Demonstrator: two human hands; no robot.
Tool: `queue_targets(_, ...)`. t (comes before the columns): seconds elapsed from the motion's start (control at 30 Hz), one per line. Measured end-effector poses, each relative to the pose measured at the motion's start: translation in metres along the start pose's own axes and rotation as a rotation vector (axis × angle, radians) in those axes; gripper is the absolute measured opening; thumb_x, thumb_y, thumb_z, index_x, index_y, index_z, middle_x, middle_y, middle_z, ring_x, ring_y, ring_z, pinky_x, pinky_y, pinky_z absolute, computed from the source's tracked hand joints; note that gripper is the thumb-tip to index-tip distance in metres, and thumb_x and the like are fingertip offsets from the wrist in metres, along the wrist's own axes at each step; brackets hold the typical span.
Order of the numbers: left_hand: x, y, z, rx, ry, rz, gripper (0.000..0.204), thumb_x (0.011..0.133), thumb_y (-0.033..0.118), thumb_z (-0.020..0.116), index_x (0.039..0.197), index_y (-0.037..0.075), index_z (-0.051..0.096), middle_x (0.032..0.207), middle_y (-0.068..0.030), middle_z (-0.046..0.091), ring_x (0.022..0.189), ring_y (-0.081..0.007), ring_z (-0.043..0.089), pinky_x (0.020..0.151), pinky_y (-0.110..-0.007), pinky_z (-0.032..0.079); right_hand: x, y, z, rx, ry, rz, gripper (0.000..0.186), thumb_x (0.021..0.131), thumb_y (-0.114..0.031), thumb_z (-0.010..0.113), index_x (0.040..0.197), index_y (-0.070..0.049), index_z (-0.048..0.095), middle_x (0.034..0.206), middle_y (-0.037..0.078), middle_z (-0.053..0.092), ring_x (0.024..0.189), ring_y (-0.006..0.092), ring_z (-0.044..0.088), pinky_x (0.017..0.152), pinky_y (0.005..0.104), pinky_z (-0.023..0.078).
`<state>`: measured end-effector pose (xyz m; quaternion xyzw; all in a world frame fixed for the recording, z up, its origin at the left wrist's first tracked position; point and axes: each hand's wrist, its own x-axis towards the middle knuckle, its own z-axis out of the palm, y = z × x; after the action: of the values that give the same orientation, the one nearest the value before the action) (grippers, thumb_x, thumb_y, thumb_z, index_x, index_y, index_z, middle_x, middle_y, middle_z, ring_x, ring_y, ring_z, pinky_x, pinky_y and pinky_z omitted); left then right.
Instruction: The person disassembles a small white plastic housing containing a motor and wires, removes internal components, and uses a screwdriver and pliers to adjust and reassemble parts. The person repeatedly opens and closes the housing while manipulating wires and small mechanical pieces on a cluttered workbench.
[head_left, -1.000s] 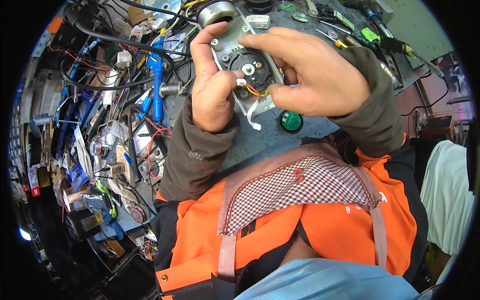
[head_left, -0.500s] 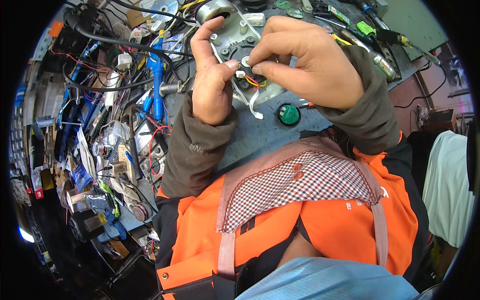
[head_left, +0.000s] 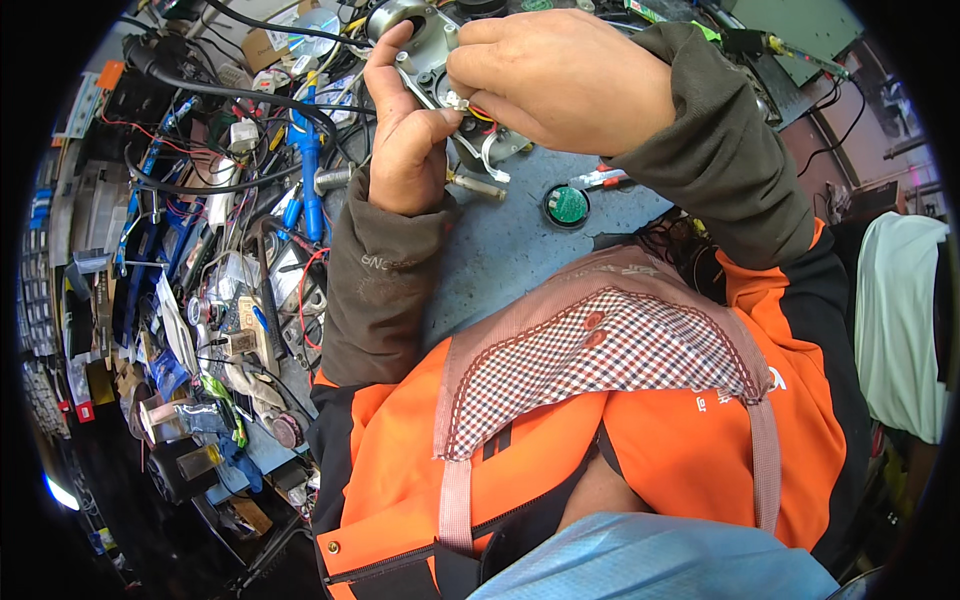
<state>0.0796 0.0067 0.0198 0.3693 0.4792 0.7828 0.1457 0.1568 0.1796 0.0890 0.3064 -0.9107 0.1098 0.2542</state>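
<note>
At the top of the table a grey metal housing (head_left: pixel 432 52) stands between my two hands, with a round metal part on its far end. My left hand (head_left: pixel 408 150) grips its left side, index finger stretched up along it and thumb across the near edge. By that thumb tip is a white connector (head_left: pixel 456 102); red, yellow and white wires run close by. My right hand (head_left: pixel 565 80) is closed over the housing, its fingertips tucked out of sight, so what they pinch is hidden. A white plug (head_left: pixel 498 175) on white wires dangles at the near side.
Nearer me lies a round green circuit board (head_left: pixel 568 205) in a black ring, beside a red-and-clear handle (head_left: pixel 602 178). A metal rod (head_left: pixel 476 186) lies left of it. Blue tools (head_left: pixel 308 150), black cables (head_left: pixel 230 95) and heaped parts crowd the left.
The housing and both hands sit higher in the picture. My right hand has turned over the housing and now covers the round black part that showed before. The metal rod has come into sight.
</note>
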Motion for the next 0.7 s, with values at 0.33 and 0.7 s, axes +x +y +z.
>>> queue_targets(0.33, 0.009, -0.002, -0.018, -0.066, -0.005, -0.01, 0.086, 0.079, 0.009, 0.054, 0.159, 0.005, 0.022, 0.146, -0.0211, 0.047, 0.134, -0.0295, 0.052, 0.116, -0.042, 0.042, -0.015, 0.009, -0.011, 0.493, 0.356, 0.285, 0.013, 0.089, 0.003, 0.07, 0.102, 0.001, 0.068, 0.084, 0.01, 0.068, 0.077, 0.0172, 0.069, 0.067, 0.0303, 0.053)
queue_targets(0.7, 0.017, -0.012, -0.035, 0.021, 0.215, -0.011, 0.074, 0.09, 0.015, 0.051, 0.16, 0.006, 0.028, 0.145, -0.0244, 0.053, 0.127, -0.0418, 0.061, 0.11, -0.054, 0.049, -0.163, 0.078, 0.036, 0.322, 0.151, 0.787, 0.016, 0.097, -0.005, 0.068, 0.111, 0.002, 0.067, 0.092, 0.003, 0.063, 0.081, 0.0101, 0.059, 0.071, 0.027, 0.049)
